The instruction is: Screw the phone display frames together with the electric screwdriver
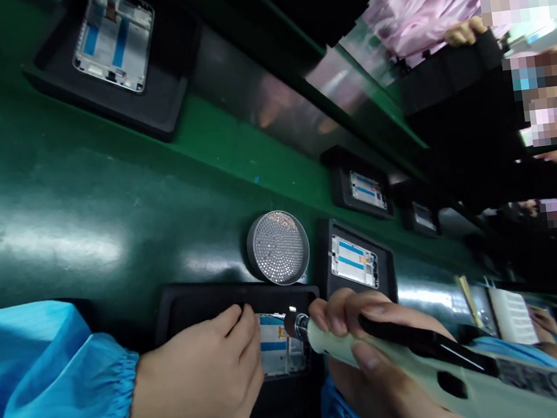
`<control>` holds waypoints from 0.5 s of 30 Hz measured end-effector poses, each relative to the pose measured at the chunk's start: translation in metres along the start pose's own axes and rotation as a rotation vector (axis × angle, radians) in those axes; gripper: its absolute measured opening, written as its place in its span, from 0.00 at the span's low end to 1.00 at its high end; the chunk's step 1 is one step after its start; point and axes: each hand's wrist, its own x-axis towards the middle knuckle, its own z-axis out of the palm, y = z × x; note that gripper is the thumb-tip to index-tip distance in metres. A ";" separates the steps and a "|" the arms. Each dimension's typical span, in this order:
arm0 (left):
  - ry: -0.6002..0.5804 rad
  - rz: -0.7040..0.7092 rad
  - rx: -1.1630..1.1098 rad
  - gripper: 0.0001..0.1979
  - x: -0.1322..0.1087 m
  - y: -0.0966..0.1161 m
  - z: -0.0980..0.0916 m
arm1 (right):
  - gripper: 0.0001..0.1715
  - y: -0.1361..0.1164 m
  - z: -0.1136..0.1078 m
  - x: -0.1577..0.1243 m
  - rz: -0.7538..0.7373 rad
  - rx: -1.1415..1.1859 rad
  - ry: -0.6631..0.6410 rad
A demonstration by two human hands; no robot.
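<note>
My right hand (368, 333) is wrapped round a pale green electric screwdriver (406, 355) with a black lever. The driver's dark tip points left, over the right part of a silver phone frame (275, 353) with blue strips. This frame lies in a black tray (193, 299) in front of me. At the frame's left edge is my left hand (211, 371), its fingers curled together and gripping there; the fingertips are partly hidden. Just beyond the tray sits a round screw dispenser (279, 248) with a surface full of small holes.
Another black tray (325, 257) holds a phone frame (355, 260) to the right of the dispenser. More trays stand farther off, one at upper left (167, 117) and one at right (338, 175). Across the green bench (82, 211), a person's hand (464, 32) touches something black.
</note>
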 end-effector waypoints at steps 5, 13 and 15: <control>0.010 -0.007 -0.010 0.13 -0.001 0.001 0.001 | 0.15 0.002 -0.002 0.001 -0.001 -0.019 -0.023; -0.011 -0.003 0.001 0.13 -0.001 0.002 0.000 | 0.12 0.008 -0.004 -0.002 -0.024 0.020 -0.041; -0.016 -0.007 0.000 0.14 -0.001 0.002 0.000 | 0.12 0.009 -0.004 -0.002 -0.034 0.027 -0.046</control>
